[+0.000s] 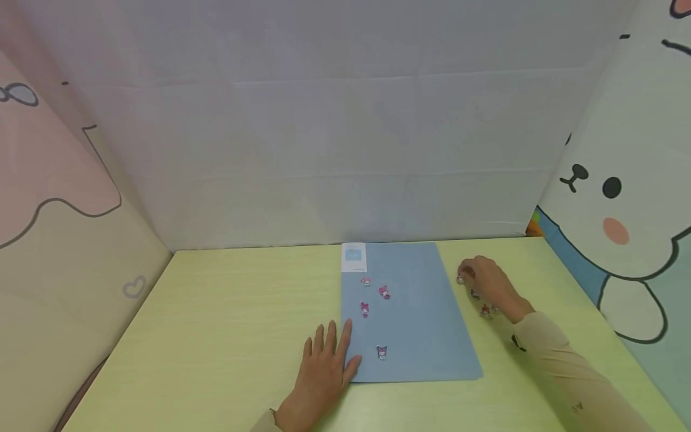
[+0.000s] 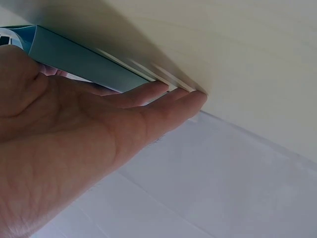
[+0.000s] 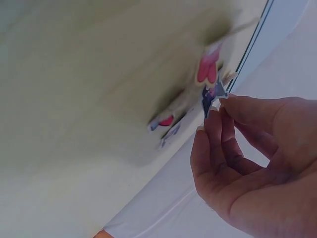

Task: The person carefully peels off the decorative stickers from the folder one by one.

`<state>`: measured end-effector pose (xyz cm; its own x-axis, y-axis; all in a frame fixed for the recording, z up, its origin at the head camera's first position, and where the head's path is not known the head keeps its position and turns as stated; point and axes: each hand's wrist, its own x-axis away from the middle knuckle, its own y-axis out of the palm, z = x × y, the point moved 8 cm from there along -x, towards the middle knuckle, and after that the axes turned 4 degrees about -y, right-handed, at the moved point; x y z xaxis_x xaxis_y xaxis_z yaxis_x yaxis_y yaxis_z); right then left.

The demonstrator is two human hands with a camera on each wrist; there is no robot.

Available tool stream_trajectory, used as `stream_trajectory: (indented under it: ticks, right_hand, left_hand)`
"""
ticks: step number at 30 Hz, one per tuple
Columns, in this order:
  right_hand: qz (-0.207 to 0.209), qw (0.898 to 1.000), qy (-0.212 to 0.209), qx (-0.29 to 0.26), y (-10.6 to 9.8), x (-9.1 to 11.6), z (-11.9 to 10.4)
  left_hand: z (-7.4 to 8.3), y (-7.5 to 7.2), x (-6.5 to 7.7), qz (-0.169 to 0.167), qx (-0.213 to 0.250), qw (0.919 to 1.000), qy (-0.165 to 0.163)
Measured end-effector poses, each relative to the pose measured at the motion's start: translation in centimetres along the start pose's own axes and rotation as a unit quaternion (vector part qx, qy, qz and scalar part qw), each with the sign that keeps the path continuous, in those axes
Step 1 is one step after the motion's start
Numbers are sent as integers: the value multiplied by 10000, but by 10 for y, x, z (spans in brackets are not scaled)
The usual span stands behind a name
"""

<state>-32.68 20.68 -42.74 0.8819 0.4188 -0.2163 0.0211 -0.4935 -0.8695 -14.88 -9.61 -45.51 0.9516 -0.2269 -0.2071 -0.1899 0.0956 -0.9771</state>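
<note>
My right hand [image 1: 492, 287] is to the right of a blue sheet [image 1: 421, 324]. Between its thumb and fingertips it pinches a small cartoon sticker [image 3: 213, 96], dark blue and purple. More small cartoon stickers [image 1: 485, 310] lie on the table below that hand, partly hidden by it and its sleeve. My left hand [image 1: 321, 367] rests flat with spread fingers at the sheet's lower left edge, its thumb on the sheet. Several stickers are on the sheet: pink ones such as this bunny-like figure [image 1: 364, 309] higher up, and a dark-hooded one [image 1: 381, 352] near the bottom.
A white label [image 1: 353, 257] with a blue square fills the sheet's top left corner. The pale yellow table [image 1: 243, 300] reaches back to a white cloth wall [image 1: 324, 132]. Cartoon-printed cloths hang at both sides. One dark sticker [image 1: 518, 342] lies beside the right sleeve.
</note>
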Motion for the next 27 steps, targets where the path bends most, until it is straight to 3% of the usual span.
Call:
stream_trajectory:
  ticks: [8, 13, 27]
  right_hand:
    - [-149, 9997, 180, -43, 4, 1, 3]
    - [-27, 9998, 186, 94, 4, 2, 2]
    - [239, 9986, -239, 402, 3, 7, -7]
  left_hand:
    - [0, -1, 0, -4, -41, 10000, -15]
    - [0, -1, 0, -36, -7, 10000, -25]
    - [-1, 4, 1, 295, 51, 9995, 111]
